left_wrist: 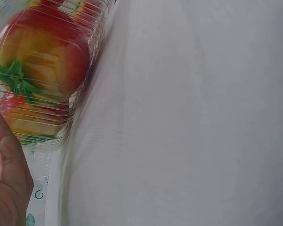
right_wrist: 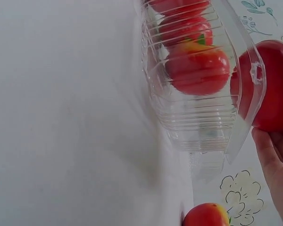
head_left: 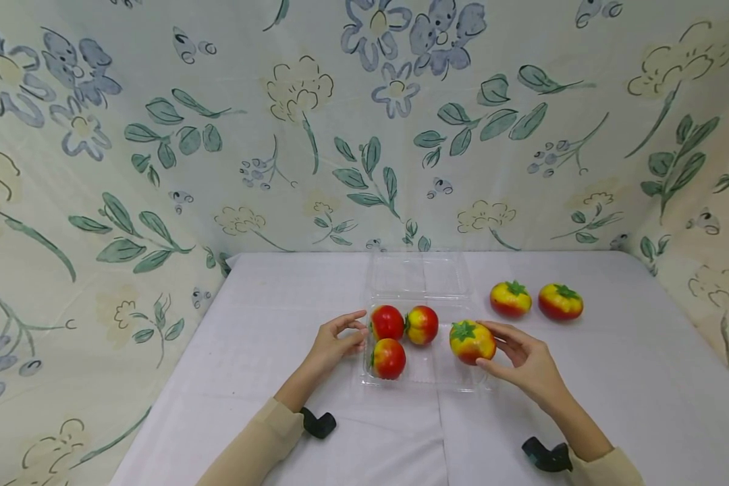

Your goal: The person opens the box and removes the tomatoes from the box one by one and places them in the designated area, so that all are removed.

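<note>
The right hand (head_left: pixel 527 363) grips a red-and-yellow fruit (head_left: pixel 475 347) above the clear box's (head_left: pixel 422 368) right half; the left hand (head_left: pixel 330 345), fingers loose, is at its left edge. Three fruits (head_left: pixel 422 327) sit in its left half, two more fruits (head_left: pixel 510 305) beyond its right back corner.

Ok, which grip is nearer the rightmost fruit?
Right. The right grip, holding another fruit at the right end of the box, is in front and left of the rightmost fruit; the left grip is much farther left, at the box's left end.
</note>
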### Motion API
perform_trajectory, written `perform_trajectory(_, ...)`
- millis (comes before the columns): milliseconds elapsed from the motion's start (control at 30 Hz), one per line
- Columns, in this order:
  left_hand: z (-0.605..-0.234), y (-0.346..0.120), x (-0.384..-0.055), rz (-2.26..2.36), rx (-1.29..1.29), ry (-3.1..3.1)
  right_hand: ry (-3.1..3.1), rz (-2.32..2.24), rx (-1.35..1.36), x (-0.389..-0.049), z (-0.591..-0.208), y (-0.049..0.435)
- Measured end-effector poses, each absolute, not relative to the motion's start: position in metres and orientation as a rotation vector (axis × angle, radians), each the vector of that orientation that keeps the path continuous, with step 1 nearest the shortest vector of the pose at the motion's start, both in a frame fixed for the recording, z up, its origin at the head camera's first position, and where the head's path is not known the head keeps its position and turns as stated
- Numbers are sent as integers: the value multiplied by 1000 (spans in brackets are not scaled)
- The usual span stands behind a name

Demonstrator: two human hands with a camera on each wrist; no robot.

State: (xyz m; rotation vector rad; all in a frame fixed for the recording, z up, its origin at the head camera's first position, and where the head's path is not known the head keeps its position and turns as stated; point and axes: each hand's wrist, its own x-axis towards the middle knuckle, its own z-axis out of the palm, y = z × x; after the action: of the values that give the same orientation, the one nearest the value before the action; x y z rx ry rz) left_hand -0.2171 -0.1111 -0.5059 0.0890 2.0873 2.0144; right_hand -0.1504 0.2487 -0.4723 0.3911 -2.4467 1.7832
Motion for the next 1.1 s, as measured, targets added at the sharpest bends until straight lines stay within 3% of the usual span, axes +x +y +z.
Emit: perform_trajectory(1100, -506, -111, -218, 2027, 98, 2073, -2411, 1775, 300, -146, -471, 261)
